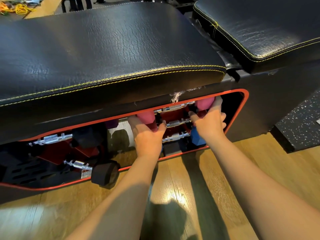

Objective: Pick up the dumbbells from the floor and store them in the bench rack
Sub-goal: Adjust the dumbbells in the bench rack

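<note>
A pink-ended dumbbell with a chrome handle [174, 107] lies along the top slot of the red-rimmed bench rack [245, 108]. My left hand [147, 134] grips its left pink end [146, 119]. My right hand [208, 121] grips its right pink end [206, 102]. Below it sit two more dumbbells in the rack, a black-ended one [175, 123] and a blue-ended one [198, 138]. My palms hide much of the pink ends.
The black padded bench top [103, 49] overhangs the rack. In the left bay lie a black dumbbell [53, 138] up high and another [103, 174] at the bottom edge. Wooden floor [181, 187] lies under my arms; a speckled black mat [297, 123] is at right.
</note>
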{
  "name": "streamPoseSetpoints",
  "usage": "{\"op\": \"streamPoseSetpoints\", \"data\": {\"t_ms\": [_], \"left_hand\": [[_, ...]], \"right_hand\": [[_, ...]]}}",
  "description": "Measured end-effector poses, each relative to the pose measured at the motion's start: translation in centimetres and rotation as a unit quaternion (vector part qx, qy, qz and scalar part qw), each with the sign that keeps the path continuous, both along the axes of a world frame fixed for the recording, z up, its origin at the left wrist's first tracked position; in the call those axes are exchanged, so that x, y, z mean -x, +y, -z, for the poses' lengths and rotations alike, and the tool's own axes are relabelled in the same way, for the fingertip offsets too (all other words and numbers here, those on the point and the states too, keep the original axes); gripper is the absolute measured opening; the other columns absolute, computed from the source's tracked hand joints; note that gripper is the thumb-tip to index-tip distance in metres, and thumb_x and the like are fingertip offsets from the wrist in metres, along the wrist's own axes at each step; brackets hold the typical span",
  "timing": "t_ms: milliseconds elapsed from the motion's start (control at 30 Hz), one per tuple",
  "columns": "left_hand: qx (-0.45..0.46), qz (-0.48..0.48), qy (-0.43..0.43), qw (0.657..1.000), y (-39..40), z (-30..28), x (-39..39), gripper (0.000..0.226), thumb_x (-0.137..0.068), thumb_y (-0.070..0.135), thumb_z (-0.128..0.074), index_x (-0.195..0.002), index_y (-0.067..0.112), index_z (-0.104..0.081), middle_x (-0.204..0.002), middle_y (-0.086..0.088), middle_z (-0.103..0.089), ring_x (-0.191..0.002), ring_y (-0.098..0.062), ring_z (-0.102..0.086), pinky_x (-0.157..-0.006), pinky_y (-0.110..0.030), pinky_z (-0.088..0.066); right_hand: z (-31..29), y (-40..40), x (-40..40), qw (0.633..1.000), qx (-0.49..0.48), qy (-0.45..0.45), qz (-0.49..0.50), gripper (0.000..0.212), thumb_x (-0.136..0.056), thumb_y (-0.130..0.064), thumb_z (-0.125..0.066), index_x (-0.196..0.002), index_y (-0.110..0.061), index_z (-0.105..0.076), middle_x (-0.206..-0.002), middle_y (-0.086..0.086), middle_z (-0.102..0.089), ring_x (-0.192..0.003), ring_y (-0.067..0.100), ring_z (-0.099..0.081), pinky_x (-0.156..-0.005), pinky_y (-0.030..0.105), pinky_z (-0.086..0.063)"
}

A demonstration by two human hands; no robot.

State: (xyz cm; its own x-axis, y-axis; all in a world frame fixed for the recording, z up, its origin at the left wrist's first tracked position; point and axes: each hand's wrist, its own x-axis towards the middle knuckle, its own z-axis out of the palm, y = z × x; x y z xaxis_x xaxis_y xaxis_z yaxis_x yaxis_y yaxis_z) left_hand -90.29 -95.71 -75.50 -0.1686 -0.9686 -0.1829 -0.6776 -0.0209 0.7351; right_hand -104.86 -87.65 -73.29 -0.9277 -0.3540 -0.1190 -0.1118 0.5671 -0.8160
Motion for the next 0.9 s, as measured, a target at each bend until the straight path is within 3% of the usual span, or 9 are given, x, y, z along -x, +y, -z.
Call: {"op": "streamPoseSetpoints", "data": {"t_ms": [167,333,400,467,500,600,767,900], "left_hand": [[0.003,0.020,-0.008,1.000,-0.2,0.2,0.2,0.072,-0.084,0.065,-0.059,-0.116,0.002,-0.047,-0.107,-0.018,-0.058,-0.100,-0.034,-0.059,-0.082,-0.044,-0.054],[-0.007,0.028,-0.004,1.000,-0.4,0.3,0.1,0.074,-0.083,0.067,-0.058,-0.114,0.000,-0.049,-0.109,-0.020,-0.058,-0.102,-0.034,-0.058,-0.083,-0.044,-0.053],[-0.003,0.025,-0.012,1.000,-0.4,0.3,0.0,0.076,-0.083,0.071,-0.051,-0.119,0.004,-0.051,-0.106,-0.017,-0.057,-0.096,-0.032,-0.058,-0.071,-0.039,-0.052],[0.002,0.031,-0.009,0.999,-0.5,0.6,-0.2,0.078,-0.081,0.077,-0.033,-0.130,0.020,-0.051,-0.100,-0.010,-0.050,-0.083,-0.024,-0.051,-0.052,-0.026,-0.036],[0.004,0.031,-0.015,0.999,-0.7,1.0,-0.3,0.075,-0.081,0.076,-0.031,-0.130,0.022,-0.052,-0.094,-0.006,-0.047,-0.079,-0.020,-0.047,-0.050,-0.023,-0.031],[-0.015,0.032,0.004,0.999,-0.7,0.9,-0.3,0.060,-0.087,0.062,-0.056,-0.107,0.006,-0.049,-0.080,0.001,-0.047,-0.079,-0.017,-0.048,-0.069,-0.027,-0.043],[-0.038,0.000,0.030,0.999,0.4,-0.3,-1.0,0.074,-0.081,0.058,-0.069,-0.118,0.000,-0.042,-0.085,-0.006,-0.051,-0.094,-0.027,-0.057,-0.086,-0.042,-0.053],[0.003,-0.018,0.102,0.995,1.0,1.5,-3.4,0.100,-0.069,0.051,-0.083,-0.138,0.007,-0.027,-0.109,-0.007,-0.055,-0.104,-0.022,-0.058,-0.088,-0.031,-0.049]], "right_hand": [[-0.1,-0.1,0.0,1.000,-0.023,-0.002,0.009,0.087,-0.080,-0.042,-0.076,-0.144,-0.033,-0.018,-0.133,0.017,-0.038,-0.117,0.045,-0.042,-0.091,0.046,-0.040],[-0.2,-0.1,0.0,0.999,-0.031,0.000,0.007,0.089,-0.081,-0.042,-0.074,-0.147,-0.031,-0.016,-0.133,0.018,-0.039,-0.116,0.045,-0.041,-0.086,0.042,-0.036],[-0.1,-0.1,0.0,0.999,-0.037,-0.008,0.006,0.090,-0.081,-0.043,-0.074,-0.148,-0.028,-0.017,-0.135,0.017,-0.038,-0.118,0.045,-0.040,-0.092,0.047,-0.040],[0.0,-0.2,0.1,0.999,-0.049,-0.017,0.008,0.090,-0.081,-0.047,-0.073,-0.148,-0.024,-0.018,-0.137,0.017,-0.036,-0.121,0.044,-0.039,-0.096,0.049,-0.040],[0.0,-0.2,0.1,0.998,-0.056,-0.020,0.008,0.090,-0.080,-0.049,-0.073,-0.147,-0.022,-0.019,-0.137,0.017,-0.036,-0.122,0.043,-0.039,-0.096,0.048,-0.040],[-0.1,-0.1,0.0,0.999,-0.052,-0.016,0.004,0.090,-0.079,-0.049,-0.074,-0.146,-0.023,-0.019,-0.136,0.018,-0.036,-0.121,0.043,-0.040,-0.095,0.046,-0.040],[0.0,0.2,-1.0,0.999,0.002,-0.038,0.019,0.107,-0.074,-0.042,-0.082,-0.150,-0.037,-0.008,-0.141,0.020,-0.036,-0.125,0.047,-0.037,-0.097,0.049,-0.036],[2.0,0.8,-3.7,0.999,-0.029,-0.010,0.025,0.108,-0.074,-0.044,-0.081,-0.153,-0.026,-0.009,-0.148,0.016,-0.033,-0.131,0.045,-0.034,-0.103,0.057,-0.031]]}}
